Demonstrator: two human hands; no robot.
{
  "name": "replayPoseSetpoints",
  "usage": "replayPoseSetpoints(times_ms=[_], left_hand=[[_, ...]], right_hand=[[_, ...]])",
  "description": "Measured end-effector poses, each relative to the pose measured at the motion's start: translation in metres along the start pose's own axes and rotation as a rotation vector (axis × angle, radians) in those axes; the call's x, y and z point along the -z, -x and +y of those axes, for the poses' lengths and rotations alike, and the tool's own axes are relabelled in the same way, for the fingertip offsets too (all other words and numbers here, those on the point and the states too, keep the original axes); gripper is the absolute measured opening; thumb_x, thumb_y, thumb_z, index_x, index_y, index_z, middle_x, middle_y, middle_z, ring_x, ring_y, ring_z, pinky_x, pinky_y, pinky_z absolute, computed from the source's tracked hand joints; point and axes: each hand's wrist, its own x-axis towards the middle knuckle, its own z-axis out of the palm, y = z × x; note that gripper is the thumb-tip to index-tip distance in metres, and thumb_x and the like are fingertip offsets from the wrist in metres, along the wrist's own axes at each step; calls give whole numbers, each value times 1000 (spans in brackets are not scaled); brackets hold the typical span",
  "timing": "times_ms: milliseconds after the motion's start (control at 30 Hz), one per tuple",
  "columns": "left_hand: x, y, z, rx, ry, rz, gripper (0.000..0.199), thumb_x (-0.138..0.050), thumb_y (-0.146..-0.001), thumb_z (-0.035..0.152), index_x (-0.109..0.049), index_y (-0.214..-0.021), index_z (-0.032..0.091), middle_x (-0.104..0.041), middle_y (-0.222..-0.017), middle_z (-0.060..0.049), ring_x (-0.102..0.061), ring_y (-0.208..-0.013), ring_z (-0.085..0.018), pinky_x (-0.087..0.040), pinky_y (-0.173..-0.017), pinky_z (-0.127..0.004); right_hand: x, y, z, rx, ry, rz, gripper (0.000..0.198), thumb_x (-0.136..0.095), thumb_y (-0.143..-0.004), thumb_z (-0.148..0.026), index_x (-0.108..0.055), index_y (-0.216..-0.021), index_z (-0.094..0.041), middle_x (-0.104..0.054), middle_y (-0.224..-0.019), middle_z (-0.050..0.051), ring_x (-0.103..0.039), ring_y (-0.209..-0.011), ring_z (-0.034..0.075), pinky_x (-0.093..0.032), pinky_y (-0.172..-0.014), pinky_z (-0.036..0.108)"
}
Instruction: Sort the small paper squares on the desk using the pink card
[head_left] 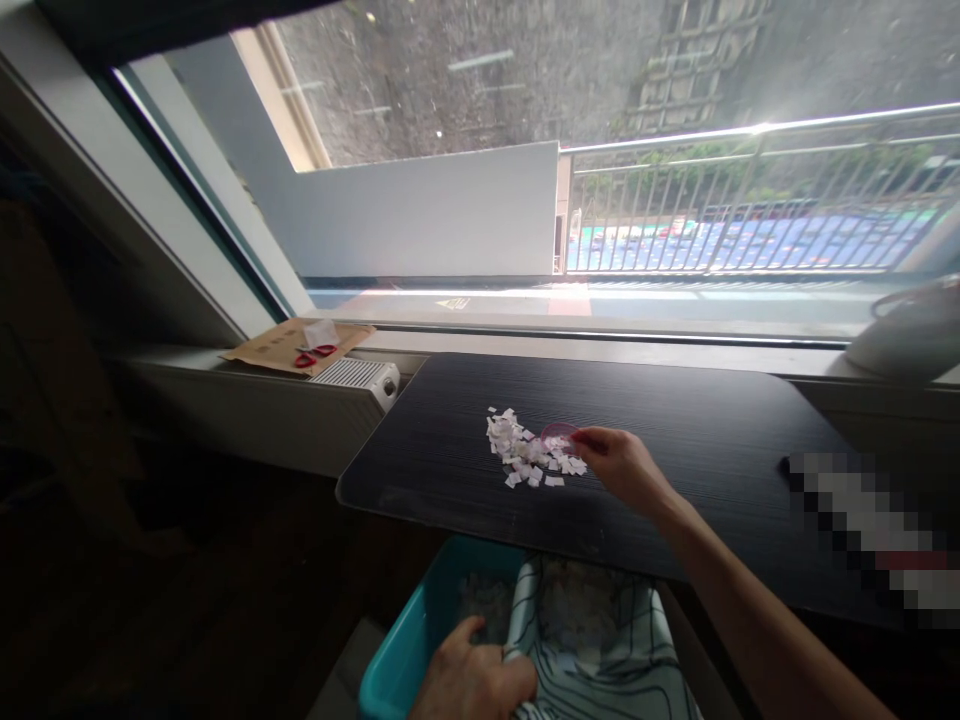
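Our right grip (619, 465) has its fingertips pressed together on the edge of a pink see-through piece (556, 430), held low over the right-hand part of a loose heap of paper bits (510, 440). That heap lies on the dark bench (712, 420), just left of the right grip. Nearer to us and lower, our left grip (472, 675) rests by the border between a teal tub (394, 650) and a striped cloth (630, 690); we cannot tell whether its fingers are clamped on the cloth or only lie against it.

We judge the work to be partway along: pale bits lie in the tub just beyond the left grip, and more lie on the cloth to its right, while the heap beside the right grip remains on the bench.

Counting, we find two grips, one pink piece, one bench, one tub and one cloth. The paper bits run to dozens on the bench, too overlapped for an exact number, and those lower down are too dim to count. Well to the left of the right grip we see one pair of scissors (325, 350) on one brown envelope (262, 345)
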Motion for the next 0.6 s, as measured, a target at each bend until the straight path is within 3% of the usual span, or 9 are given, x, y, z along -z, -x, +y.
replayPoseSetpoints(times_ms=[100, 267, 600], left_hand=[[12, 4, 5, -57, 14, 23, 17, -67, -76, 34, -61, -65, 22, -56, -55, 6, -58, -57, -14, -39, -98, -44], [30, 14, 12, -108, 92, 130, 16, -65, -78, 33, -60, -68, 22, -59, -59, 5, -58, -57, -13, -39, -97, -41], [31, 8, 14, -134, 81, 100, 11, -62, -78, 31, -60, -71, 23, -60, -63, 5, -61, -63, -14, -38, -98, -42]], right_hand=[[-1, 3, -5, 16, 18, -33, 24, -56, -78, -30, -77, -82, -20, -72, -65, 2, -63, -61, 17, -42, -57, 25], [7, 11, 6, -3, 19, -10, 26, -53, -80, -30, -76, -88, -20, -74, -71, 2, -65, -65, 17, -44, -59, 24], [18, 15, 26, -50, 14, 64, 28, -52, -82, -33, -76, -89, -20, -76, -77, 4, -67, -68, 19, -45, -61, 25]])
